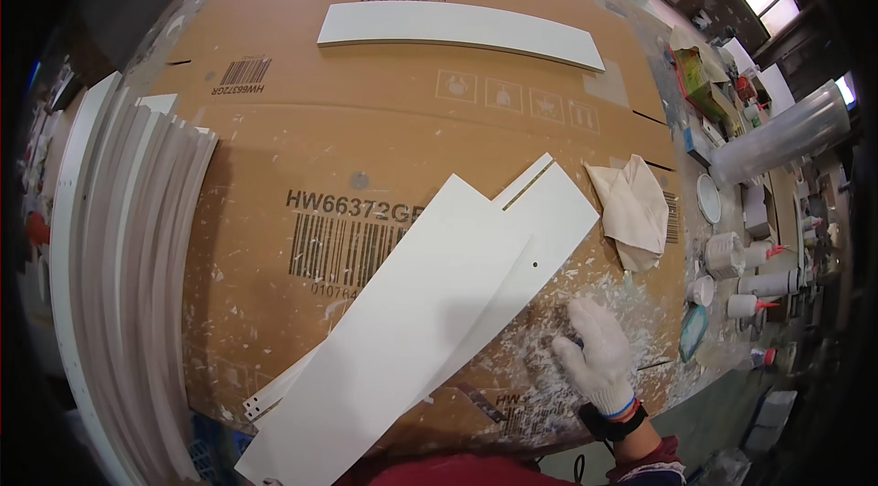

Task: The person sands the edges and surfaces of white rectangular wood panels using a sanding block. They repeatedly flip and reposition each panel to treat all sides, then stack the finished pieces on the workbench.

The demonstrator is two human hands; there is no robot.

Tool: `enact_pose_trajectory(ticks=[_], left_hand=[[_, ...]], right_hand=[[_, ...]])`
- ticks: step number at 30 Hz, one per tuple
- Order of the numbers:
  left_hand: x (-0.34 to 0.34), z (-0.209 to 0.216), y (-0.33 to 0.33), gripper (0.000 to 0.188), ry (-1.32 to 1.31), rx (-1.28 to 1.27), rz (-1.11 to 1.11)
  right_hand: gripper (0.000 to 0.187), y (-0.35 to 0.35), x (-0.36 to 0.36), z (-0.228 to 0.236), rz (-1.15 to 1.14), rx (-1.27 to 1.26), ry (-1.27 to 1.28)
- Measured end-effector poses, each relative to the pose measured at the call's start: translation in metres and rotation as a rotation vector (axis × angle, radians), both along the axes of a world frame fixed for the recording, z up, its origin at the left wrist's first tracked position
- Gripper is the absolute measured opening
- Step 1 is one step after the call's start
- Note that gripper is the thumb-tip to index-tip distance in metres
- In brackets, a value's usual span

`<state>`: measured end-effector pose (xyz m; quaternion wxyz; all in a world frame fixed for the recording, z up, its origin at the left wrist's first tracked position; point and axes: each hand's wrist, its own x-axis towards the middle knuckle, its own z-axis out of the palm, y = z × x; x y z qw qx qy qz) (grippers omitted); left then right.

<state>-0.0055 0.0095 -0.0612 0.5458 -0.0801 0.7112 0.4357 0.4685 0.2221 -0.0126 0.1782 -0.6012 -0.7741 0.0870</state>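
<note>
My right hand (pixel 599 353), in a white knitted glove, is over the paint-flecked near right part of the cardboard. Its fingers are curled together, with a small dark blue bit showing by the thumb; what it holds is hidden. Left of it two long white boards lie crossed at a slight angle. The upper white board (pixel 384 331) covers much of the lower white board (pixel 558 221), which has a slot and a small hole near its far end. Between the boards and my hand lies a flat scraper-like tool (pixel 480 401). My left hand is out of view.
Cardboard (pixel 274 138) covers the table. A white board (pixel 457 27) lies at its far side, a beige cloth (pixel 633 212) at right. Several boards (pixel 137 285) stand stacked along the left. Bottles, tubs (pixel 724 255) and a clear plastic roll (pixel 786 134) crowd the right edge.
</note>
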Motion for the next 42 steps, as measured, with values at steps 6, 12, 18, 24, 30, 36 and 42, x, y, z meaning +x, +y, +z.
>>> enact_pose_trajectory(ticks=[6,12,18,24,30,36,42], left_hand=[[0.001,0.004,-0.006,0.050,0.003,0.014,-0.010],[-0.001,0.009,-0.014,0.050,0.018,0.039,-0.030],[-0.002,0.016,-0.028,0.050,0.020,0.054,-0.036],[0.002,0.018,-0.038,0.050,0.029,0.073,-0.046],[-0.001,0.020,-0.045,0.050,0.027,0.080,-0.059],[-0.002,0.021,-0.046,0.050,0.024,0.086,-0.088],[-0.003,0.025,-0.039,0.050,0.031,0.090,-0.122]], right_hand=[[0.067,-0.055,0.018,-0.012,-0.349,-0.084,-0.158],[0.074,-0.071,0.008,-0.016,-0.471,-0.228,-0.104],[0.069,-0.068,0.004,-0.015,-0.394,0.002,-0.050],[0.056,-0.063,-0.053,-0.002,0.062,-0.172,0.057],[0.043,-0.074,-0.091,-0.026,0.036,-0.143,-0.106],[0.030,-0.087,-0.097,-0.037,0.053,-0.097,-0.115],[0.016,-0.087,-0.092,-0.034,0.130,-0.344,0.005]])
